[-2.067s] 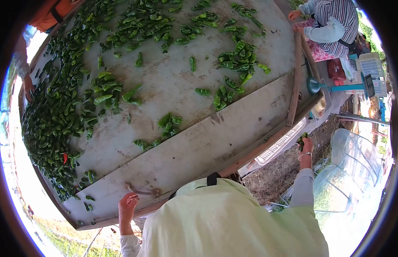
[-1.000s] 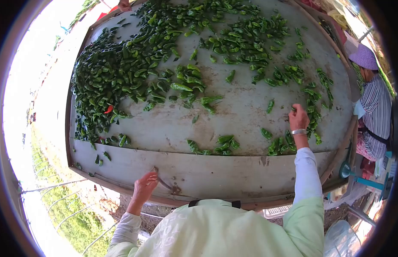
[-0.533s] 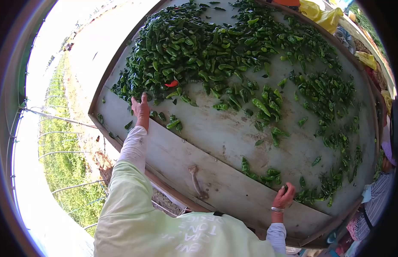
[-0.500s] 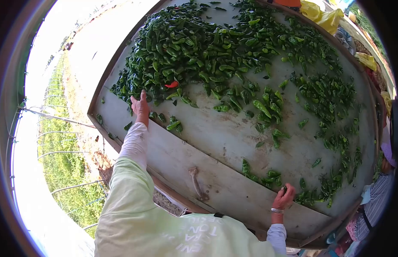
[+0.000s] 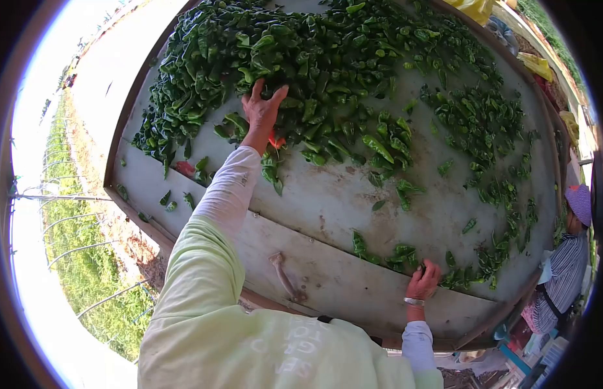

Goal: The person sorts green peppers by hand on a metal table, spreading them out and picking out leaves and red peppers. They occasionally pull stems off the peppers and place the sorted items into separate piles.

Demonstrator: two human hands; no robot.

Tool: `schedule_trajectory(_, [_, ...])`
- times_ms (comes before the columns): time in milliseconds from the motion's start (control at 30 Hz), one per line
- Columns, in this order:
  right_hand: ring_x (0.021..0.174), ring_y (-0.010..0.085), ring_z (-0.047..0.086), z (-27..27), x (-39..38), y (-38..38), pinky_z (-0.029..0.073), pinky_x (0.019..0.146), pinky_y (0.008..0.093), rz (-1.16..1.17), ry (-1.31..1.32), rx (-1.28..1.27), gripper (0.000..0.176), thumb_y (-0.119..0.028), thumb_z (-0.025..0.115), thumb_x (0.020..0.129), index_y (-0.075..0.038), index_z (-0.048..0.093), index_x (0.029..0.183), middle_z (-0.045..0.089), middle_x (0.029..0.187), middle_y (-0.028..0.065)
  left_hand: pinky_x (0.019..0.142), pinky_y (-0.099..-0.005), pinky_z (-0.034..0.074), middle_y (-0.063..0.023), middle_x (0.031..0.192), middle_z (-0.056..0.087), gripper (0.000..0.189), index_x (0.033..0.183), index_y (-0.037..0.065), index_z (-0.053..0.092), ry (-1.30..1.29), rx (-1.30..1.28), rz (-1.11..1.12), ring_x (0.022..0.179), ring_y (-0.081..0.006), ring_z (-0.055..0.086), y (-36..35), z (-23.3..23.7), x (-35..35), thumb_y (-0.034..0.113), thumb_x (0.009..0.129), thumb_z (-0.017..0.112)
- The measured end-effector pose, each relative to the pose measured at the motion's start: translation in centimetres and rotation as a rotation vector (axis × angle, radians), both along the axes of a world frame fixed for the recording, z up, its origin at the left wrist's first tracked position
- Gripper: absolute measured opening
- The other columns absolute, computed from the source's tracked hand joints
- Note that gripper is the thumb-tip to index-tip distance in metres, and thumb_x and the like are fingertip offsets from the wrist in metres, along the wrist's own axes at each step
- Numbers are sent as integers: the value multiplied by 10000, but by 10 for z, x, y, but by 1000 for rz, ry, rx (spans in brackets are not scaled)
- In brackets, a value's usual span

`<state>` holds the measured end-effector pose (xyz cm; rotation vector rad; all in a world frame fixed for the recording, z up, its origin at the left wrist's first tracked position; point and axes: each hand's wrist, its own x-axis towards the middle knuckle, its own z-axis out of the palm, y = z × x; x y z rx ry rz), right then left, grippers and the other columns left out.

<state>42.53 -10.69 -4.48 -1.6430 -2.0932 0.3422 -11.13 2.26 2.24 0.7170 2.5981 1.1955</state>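
Note:
My left hand (image 5: 261,115) reaches into the big heap of green peppers (image 5: 301,58), its fingers spread and the tips against the peppers. A red pepper (image 5: 276,139) lies just beside its wrist. By the table's near panel, my right hand (image 5: 423,280) has its fingers curled, with a dark green pepper (image 5: 421,267) showing at the fingertips. A few green peppers (image 5: 400,255) lie just left of that hand, and more are to its right.
The peppers lie on a wide, pale, stained table (image 5: 314,201) with a raised rim. A metal handle (image 5: 285,275) sits on its near panel. Another person in a striped top (image 5: 564,275) and purple hat (image 5: 578,204) is at the right. Yellow bags (image 5: 536,65) lie beyond the rim.
My left hand has moved from the heap's left edge rightward and further into it. Peppers at that edge have shifted. My right hand stays near the same place, and the view has moved slightly.

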Motion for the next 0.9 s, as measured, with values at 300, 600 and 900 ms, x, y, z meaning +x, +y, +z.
schedule_trajectory(300, [865,351,504,-3,2,1,419,756,449,-3,19,43,233,-94,558,736,-67,546,967,525,911,150,986,-531,245,-111,1327,368,658,1207,242,538,70,-50,-426,1274,-308,290,30,-2,187,536,640,693])
schedule_trajectory(600, [812,351,509,6,0,2,428,704,456,-5,38,34,235,-88,550,719,-70,540,953,522,875,142,954,-644,191,-144,1362,297,669,1217,217,505,39,-66,-722,1313,-321,192,21,-6,322,539,656,671])
schedule_trajectory(900, [801,357,501,2,0,3,424,690,454,9,36,69,248,-58,546,709,-56,537,957,505,859,151,920,-407,407,-93,1136,538,411,1066,117,580,352,127,-775,1130,-348,439,-55,11,213,117,667,678])
